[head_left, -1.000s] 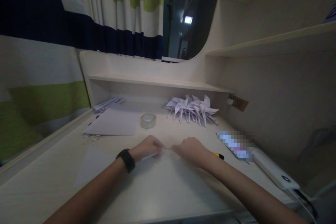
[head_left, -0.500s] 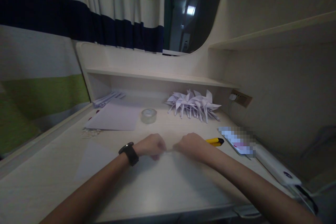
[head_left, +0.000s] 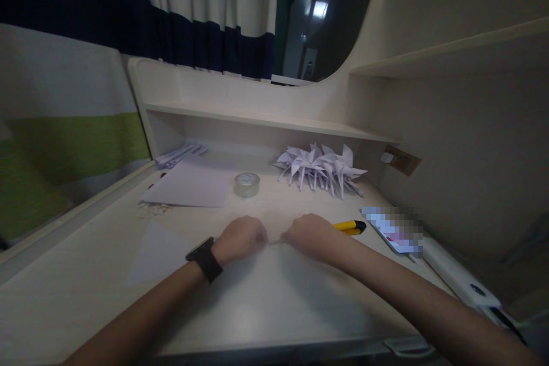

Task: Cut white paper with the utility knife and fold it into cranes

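My left hand [head_left: 243, 237], with a black watch on its wrist, is closed low over the desk, its fingertips turned toward the other hand. My right hand [head_left: 309, 234] is closed too, pinching a thin pale stick [head_left: 275, 242] whose end points at the left fingers. What the left fingers hold, if anything, is hidden and blurred. Just beyond the right hand lies a yellow-and-black tool [head_left: 352, 227], partly covered, that looks like a utility knife. A roll of clear tape [head_left: 247, 185] lies flat behind the hands.
Several white paper pinwheels [head_left: 321, 166] lie at the back. Stacked white paper [head_left: 193, 183], rolled paper strips [head_left: 182, 154] and small pale bits [head_left: 153, 210] are at the left, with a single sheet [head_left: 156, 254] nearer. A phone [head_left: 392, 231] and a long white device [head_left: 454, 274] line the right side.
The view has shifted slightly. Both hands stay close together, and the left one has turned a little at the wrist. Slightly more of the thin stick shows between them.
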A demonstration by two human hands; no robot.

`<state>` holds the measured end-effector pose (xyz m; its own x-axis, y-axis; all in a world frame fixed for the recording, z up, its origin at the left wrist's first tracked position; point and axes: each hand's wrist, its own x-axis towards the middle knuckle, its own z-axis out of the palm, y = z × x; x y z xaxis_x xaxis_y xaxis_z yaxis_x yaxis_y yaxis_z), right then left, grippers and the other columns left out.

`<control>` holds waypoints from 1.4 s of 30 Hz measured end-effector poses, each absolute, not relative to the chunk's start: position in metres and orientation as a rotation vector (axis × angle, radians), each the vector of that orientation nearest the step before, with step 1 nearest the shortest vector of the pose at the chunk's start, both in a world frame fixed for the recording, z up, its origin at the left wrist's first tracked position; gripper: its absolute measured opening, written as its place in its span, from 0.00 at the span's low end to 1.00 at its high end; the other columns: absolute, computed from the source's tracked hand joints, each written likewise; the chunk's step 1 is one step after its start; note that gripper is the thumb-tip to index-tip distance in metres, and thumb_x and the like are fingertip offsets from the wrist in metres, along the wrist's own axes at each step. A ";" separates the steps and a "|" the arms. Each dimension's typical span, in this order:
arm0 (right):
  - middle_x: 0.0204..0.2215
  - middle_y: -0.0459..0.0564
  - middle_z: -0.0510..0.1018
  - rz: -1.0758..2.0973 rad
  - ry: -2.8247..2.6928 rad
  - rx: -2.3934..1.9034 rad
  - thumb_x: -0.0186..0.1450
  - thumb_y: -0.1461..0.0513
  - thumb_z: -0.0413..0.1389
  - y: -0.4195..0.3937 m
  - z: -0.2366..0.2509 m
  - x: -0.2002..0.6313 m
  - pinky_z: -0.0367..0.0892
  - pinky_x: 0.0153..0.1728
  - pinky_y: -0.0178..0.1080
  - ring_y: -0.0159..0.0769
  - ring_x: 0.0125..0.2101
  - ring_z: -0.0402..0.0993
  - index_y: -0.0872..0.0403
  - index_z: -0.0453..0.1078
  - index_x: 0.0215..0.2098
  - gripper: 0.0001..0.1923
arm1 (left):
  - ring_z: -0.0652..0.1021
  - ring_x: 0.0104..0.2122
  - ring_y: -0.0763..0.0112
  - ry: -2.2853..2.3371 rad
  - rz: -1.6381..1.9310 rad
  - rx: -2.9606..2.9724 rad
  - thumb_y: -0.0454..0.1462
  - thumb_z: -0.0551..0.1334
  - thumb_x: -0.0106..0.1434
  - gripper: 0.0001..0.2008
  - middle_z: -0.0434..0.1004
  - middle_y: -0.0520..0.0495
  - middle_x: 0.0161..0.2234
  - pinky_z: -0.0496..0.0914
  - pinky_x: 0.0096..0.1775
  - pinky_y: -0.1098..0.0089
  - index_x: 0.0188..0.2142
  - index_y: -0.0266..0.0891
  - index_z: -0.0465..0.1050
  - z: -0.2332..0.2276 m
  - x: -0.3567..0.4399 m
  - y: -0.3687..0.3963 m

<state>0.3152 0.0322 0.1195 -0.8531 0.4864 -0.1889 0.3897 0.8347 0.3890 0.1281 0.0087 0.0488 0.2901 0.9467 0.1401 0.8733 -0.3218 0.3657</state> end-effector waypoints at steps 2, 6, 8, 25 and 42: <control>0.27 0.55 0.79 0.499 2.706 0.638 0.64 0.67 0.52 0.031 0.125 0.310 0.68 0.26 0.38 0.44 0.30 0.78 0.56 0.75 0.33 0.09 | 0.76 0.26 0.67 1.639 0.500 2.316 0.33 0.57 0.49 0.12 0.81 0.44 0.27 0.60 0.28 0.72 0.26 0.40 0.80 0.047 0.126 0.008; 0.27 0.56 0.79 0.531 2.677 0.530 0.64 0.67 0.51 0.032 0.129 0.303 0.68 0.28 0.39 0.44 0.32 0.78 0.57 0.75 0.33 0.10 | 0.75 0.24 0.69 1.578 0.528 2.211 0.34 0.57 0.50 0.11 0.80 0.46 0.25 0.60 0.27 0.72 0.25 0.38 0.80 0.046 0.123 0.009; 0.27 0.56 0.79 0.529 2.691 0.500 0.65 0.67 0.51 0.035 0.127 0.304 0.68 0.29 0.39 0.44 0.32 0.78 0.57 0.75 0.34 0.10 | 0.75 0.23 0.69 1.562 0.556 2.200 0.33 0.57 0.50 0.11 0.80 0.46 0.24 0.60 0.27 0.73 0.25 0.37 0.80 0.046 0.123 0.009; 0.28 0.55 0.80 0.607 2.658 0.458 0.65 0.66 0.51 0.043 0.133 0.292 0.67 0.28 0.39 0.44 0.31 0.78 0.55 0.75 0.34 0.10 | 0.75 0.24 0.68 1.614 0.555 2.210 0.33 0.58 0.47 0.10 0.80 0.45 0.25 0.61 0.26 0.73 0.26 0.37 0.79 0.048 0.126 0.012; 0.28 0.58 0.79 0.565 2.675 0.599 0.63 0.66 0.52 0.040 0.130 0.290 0.69 0.30 0.42 0.47 0.33 0.77 0.57 0.75 0.34 0.09 | 0.76 0.26 0.67 1.616 0.540 2.215 0.32 0.58 0.49 0.11 0.80 0.44 0.26 0.62 0.27 0.72 0.28 0.36 0.79 0.043 0.125 0.013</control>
<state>0.2902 0.0396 0.1301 -0.8528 0.4652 -0.2373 0.3294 0.8317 0.4469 0.1248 0.0133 0.0429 0.2784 0.9552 0.1004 0.8237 -0.2913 0.4865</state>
